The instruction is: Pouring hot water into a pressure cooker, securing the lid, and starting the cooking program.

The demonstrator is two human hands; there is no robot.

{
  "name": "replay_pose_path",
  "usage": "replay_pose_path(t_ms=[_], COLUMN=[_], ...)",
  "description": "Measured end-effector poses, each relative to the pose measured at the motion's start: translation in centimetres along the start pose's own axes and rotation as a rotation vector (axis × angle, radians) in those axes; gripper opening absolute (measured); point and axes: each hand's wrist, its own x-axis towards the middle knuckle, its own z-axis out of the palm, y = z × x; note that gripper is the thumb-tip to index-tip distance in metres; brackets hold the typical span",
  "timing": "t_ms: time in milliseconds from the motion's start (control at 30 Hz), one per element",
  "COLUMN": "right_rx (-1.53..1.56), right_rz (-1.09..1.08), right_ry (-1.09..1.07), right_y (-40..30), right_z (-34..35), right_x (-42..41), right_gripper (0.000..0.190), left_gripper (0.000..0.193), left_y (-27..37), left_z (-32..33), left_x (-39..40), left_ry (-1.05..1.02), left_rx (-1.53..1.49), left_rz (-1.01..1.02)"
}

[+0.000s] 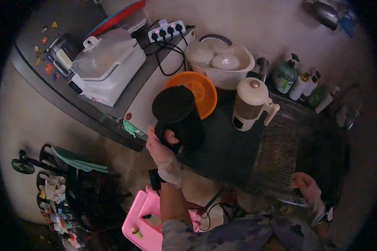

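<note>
My left hand grips the handle of a black jug-like vessel, perhaps a kettle, over the left part of the dark counter. Its round dark top faces me, and I cannot tell whether it touches the counter. Behind it, partly covered, is an orange plastic colander. My right hand hovers at the front edge of the sink with its fingers curled; nothing shows in it, but the fingertips are unclear. Both hands seem to wear thin pale gloves. A cream lidded blender jug stands on the counter, its handle towards the right.
A white tub holding bowls stands at the back. Pump bottles line the wall behind the ridged sink area. On the left counter are a white appliance and a power strip with cables. A pink plastic stool is below.
</note>
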Motion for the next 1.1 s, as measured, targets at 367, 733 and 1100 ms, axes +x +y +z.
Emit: replay_pose_path(t_ms=[367, 733, 1100], right_rx=[-0.162, -0.026, -0.021], right_rz=[0.025, -0.008, -0.09], right_ry=[0.05, 0.013, -0.212], right_y=[-1.1, 0.0, -0.4], right_z=[0.2, -0.1, -1.5], right_x=[1.4, 2.0, 0.6], right_gripper=[0.034, 0.033, 0.026], left_gripper=[0.035, 0.031, 0.034], left_y=[1.6, -0.3, 4.9], left_z=[1.0, -2.2, -2.3], left_x=[-1.5, -1.4, -10.7], left_ry=[0.079, 0.035, 0.37], left_rx=[0.169, -0.167, 0.268], left_rz=[0.071, -0.119, 0.428])
